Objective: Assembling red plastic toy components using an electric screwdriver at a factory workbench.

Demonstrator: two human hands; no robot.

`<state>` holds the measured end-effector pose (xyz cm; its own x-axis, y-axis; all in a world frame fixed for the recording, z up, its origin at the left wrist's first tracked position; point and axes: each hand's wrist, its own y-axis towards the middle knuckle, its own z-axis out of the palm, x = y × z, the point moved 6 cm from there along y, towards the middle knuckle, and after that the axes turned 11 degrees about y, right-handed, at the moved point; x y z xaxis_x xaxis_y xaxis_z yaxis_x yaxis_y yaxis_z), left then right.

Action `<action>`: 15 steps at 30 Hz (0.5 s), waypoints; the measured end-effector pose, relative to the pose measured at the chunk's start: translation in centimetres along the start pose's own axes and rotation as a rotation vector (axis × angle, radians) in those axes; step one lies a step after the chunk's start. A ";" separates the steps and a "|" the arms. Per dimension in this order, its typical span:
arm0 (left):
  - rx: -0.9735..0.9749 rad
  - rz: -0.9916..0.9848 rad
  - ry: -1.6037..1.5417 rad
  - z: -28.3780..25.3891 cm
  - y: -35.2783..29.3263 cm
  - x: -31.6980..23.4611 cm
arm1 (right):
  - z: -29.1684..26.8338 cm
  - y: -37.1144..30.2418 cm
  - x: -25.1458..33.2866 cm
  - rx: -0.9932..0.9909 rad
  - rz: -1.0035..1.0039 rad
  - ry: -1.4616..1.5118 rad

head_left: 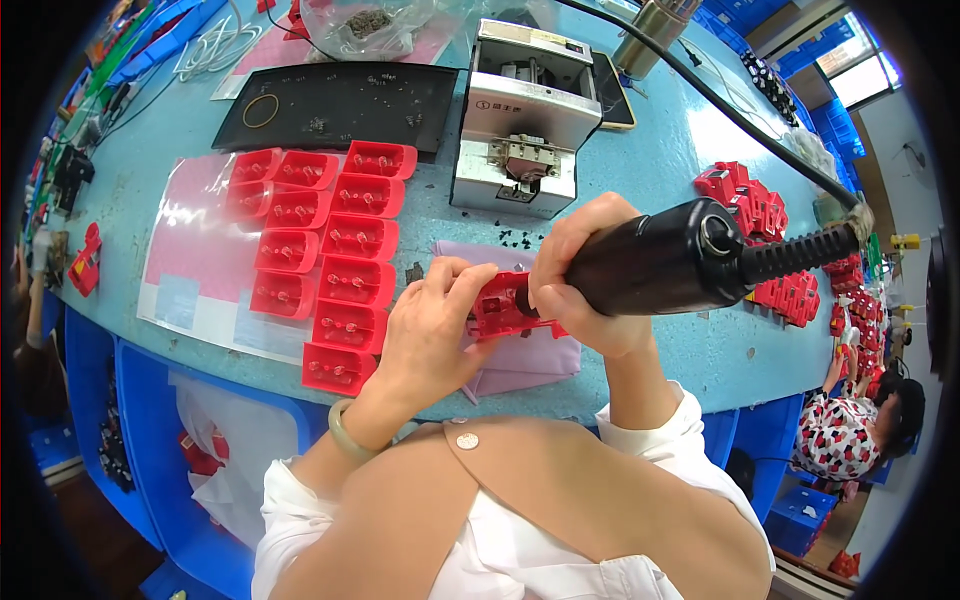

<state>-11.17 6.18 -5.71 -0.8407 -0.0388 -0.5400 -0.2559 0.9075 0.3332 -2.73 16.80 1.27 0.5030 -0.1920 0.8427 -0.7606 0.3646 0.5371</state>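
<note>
My left hand [428,325] grips a red plastic housing [503,304] by its left side, over a folded lilac cloth [525,370]. My right hand [590,285] is wrapped round a black corded electric screwdriver [650,258]. Its tip end points left into the housing; the bit itself is hidden by my fingers. To the left of my left hand, red housings [362,238] with small clear parts inside stand in rows, partly on a pink and clear sheet [200,230]. Small black bits [518,240] lie just beyond the cloth.
A white and grey screw feeder machine [525,120] stands at the back middle, beside a black mat [340,105] with scattered small pieces. The screwdriver's thick cable [760,130] arcs overhead. Piled red parts [750,205] lie at the right. A blue bin [225,440] sits below the table's left edge. Another person [845,430] is at far right.
</note>
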 end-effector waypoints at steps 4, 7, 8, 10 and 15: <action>0.027 -0.021 0.025 -0.4 -0.6 -0.1 | -1.5 1.0 2.4 -0.099 -0.041 0.148; 0.033 -0.025 0.002 -0.4 -0.3 -0.5 | -3.0 3.7 5.2 -0.349 -0.193 0.412; 0.037 -0.027 -0.009 -0.4 -0.1 -0.6 | -3.3 4.4 4.5 -0.350 -0.198 0.409; 0.043 -0.023 0.002 -0.6 0.0 -0.8 | -4.3 5.5 2.3 -0.412 -0.263 0.104; 0.042 -0.021 0.000 -0.7 0.4 -1.0 | -5.1 7.4 0.3 -0.389 -0.122 -0.107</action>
<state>-10.77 6.31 -4.44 -0.8353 -0.0574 -0.5468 -0.2529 0.9232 0.2893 -6.10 24.11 5.27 0.5187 -0.3412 0.7839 -0.4762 0.6461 0.5964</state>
